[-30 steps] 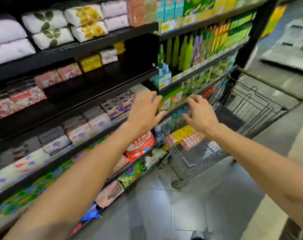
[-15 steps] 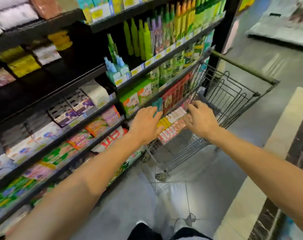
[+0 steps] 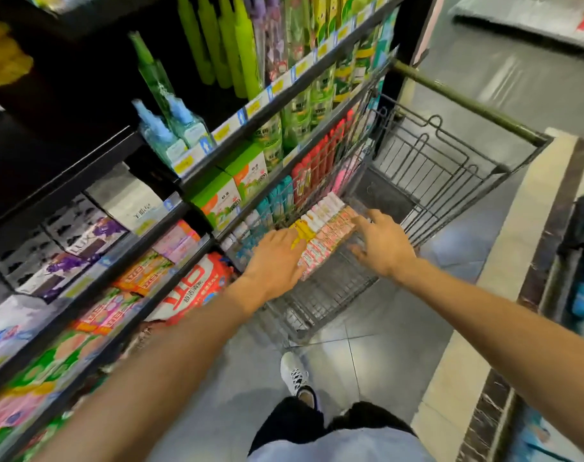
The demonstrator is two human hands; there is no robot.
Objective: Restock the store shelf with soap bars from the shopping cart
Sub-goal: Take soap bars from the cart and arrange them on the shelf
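A wire shopping cart [image 3: 427, 168] stands against the shelf unit. Inside it lies a row of soap bars [image 3: 327, 225] in pink, white and yellow wrappers. My left hand [image 3: 274, 258] reaches over the cart's near left corner, fingers spread and resting on the yellow and pink bars. My right hand [image 3: 382, 243] hovers at the right end of the row, fingers spread and loosely bent, fingertips touching the pink bars. Neither hand has closed round a bar. Boxed soaps [image 3: 80, 235] sit on the black shelf [image 3: 117, 261] to the left.
Green bottles [image 3: 217, 38] and green boxes [image 3: 230, 185] fill the shelves beside the cart. A red bag [image 3: 197, 288] lies on a low shelf. My white shoe [image 3: 294, 373] stands on the grey tiled floor. A striped ledge [image 3: 530, 261] runs along the right.
My view dropped from the shelf toward the cart. Both hands moved from shelf height down into the cart and now rest on the row of soap bars.
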